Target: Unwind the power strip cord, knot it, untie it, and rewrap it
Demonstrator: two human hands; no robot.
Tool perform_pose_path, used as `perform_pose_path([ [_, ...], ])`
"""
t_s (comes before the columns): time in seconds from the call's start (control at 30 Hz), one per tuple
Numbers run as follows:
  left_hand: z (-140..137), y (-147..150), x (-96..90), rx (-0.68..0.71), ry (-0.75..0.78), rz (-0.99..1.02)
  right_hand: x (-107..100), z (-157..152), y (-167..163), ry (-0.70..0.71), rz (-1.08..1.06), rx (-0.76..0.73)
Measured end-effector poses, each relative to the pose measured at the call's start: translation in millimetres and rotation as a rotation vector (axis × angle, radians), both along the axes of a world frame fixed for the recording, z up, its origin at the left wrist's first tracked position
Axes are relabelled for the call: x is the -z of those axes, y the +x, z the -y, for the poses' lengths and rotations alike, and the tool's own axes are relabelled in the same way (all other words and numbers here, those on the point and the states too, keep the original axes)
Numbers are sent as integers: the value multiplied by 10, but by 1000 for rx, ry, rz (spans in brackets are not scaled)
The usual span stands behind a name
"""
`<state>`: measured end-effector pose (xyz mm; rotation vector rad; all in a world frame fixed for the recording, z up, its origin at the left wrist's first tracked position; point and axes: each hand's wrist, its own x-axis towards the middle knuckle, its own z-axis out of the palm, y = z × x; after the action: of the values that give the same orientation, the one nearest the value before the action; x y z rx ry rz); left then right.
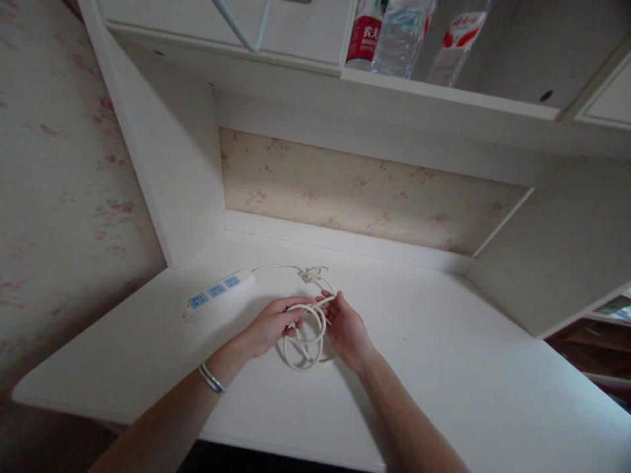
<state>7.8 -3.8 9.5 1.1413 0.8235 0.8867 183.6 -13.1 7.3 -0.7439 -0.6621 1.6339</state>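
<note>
- Left hand (269,325): closed around coiled white cable (323,322).
- Right hand (348,332): pinching a strand, right of the coils.
- Handling: we judge it light, springy; best held where loops cross.

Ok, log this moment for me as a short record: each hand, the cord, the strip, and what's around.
Left hand: hand grips loops of cord; bracelet on wrist
Right hand: hand holds cord at its fingertips
Cord: leaves strip's right end, bunched on the desk beyond the hands, coiled between them
Strip: strip with three blue socket panels, on desk, left of the hands
Above: bottles on shelf
</note>
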Motion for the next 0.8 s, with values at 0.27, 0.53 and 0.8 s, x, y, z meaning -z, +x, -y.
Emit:
perform_pose_path([
  [0.27, -12, 31, 34, -24, 58, -14, -93, -76, 172, -144, -277, 171],
  [0.53, -5, 27, 28, -33, 47, 8, -101, -66, 233, -146, -264, 148],
  [0.8, -13, -12, 3, 2, -45, 84, -56, -67, 169, 198, 236, 350],
])
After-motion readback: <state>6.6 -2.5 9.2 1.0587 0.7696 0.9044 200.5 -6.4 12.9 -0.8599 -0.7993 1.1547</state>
